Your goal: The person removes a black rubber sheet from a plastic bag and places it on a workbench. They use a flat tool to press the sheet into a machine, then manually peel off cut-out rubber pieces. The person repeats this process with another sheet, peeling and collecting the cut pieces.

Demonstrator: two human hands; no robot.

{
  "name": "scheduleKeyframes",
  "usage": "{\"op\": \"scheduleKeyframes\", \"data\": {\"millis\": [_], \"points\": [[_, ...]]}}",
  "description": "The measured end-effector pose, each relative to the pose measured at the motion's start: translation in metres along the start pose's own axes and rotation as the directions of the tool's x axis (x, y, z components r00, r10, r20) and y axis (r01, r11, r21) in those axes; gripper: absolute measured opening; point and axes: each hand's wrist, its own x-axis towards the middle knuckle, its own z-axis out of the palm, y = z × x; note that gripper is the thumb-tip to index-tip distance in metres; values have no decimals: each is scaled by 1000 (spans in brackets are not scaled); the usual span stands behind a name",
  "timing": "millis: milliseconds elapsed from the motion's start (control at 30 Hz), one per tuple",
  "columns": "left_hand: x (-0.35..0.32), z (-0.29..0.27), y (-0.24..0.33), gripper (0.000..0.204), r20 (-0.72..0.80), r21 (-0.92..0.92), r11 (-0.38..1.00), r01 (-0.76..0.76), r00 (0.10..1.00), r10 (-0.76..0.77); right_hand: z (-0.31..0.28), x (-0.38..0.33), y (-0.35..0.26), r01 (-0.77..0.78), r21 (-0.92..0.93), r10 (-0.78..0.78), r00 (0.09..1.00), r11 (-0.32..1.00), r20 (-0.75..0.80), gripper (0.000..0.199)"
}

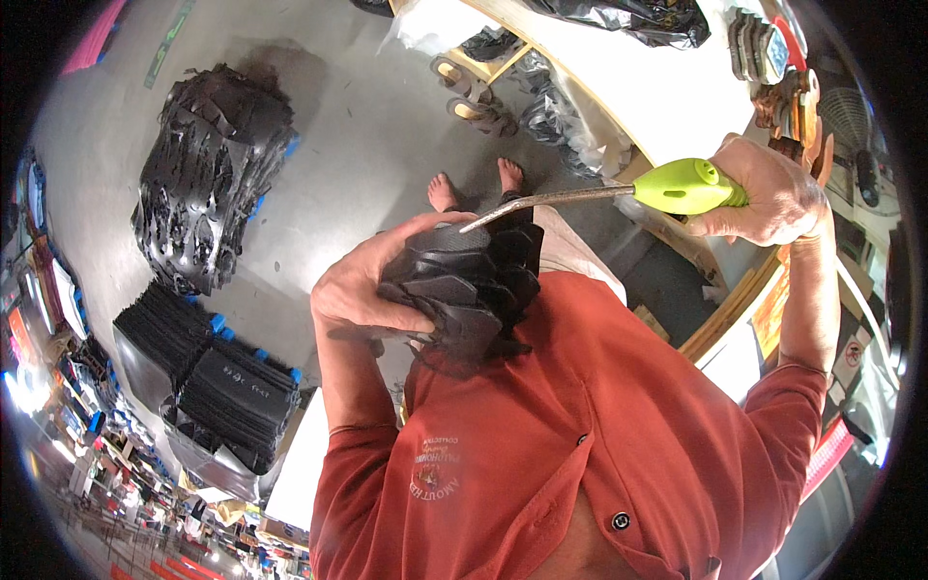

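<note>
Sheets [213, 184], black, thin and ragged-edged, lie heaped on a smooth grey floor [333, 116] at far left, above a neater block of black rectangular sheets [237, 396] with blue bits at its edge. From my remote seat, I see the bare left hand [362, 280] clasping a thick bundle of overlapping black, rounded pieces [464, 266], thumb on the near side, in front of a red buttoned shirt [503, 435]. Beyond stand dark sandals with tan insoles [480, 114]. A bent, slender metal shaft [561, 196] reaches over the bundle from the right, its tip at the upper edge; I cannot tell whether it touches. Behind runs a white tabletop [667, 106]. At right, the right hand [773, 193] is wrapped around the shaft's lime-green plastic handle [681, 187].

I judge the step in hand to be tip work on the bundle's upper edge. The next move, in my view, calls for a steady left hold, pieces kept together, and a light, controlled tip clear of the left fingers.
</note>
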Motion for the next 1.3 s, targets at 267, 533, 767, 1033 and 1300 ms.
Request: {"op": "scheduleKeyframes", "data": {"millis": [267,533,767,1033,1300], "points": [[-4,-7,-9,103,-47,-69,989,132,990,-136,5,7,7,68,71,-73,995,995,75,36],[-3,-22,-13,109,-103,-45,987,156,982,-160,23,-5,6,8,107,-13,999,994,45,41],[-19,-37,-10,97,-174,-143,986,89,978,-114,73,-9,38,-157,122,178,965,980,-190,44],[-5,-51,-2,74,-383,-257,941,-219,917,109,171,32,112,-412,-166,366,897,896,-249,48],[67,-21,43,63,-507,-275,883,-382,837,204,141,15,146,-341,101,345,802,935,-488,65]]}}
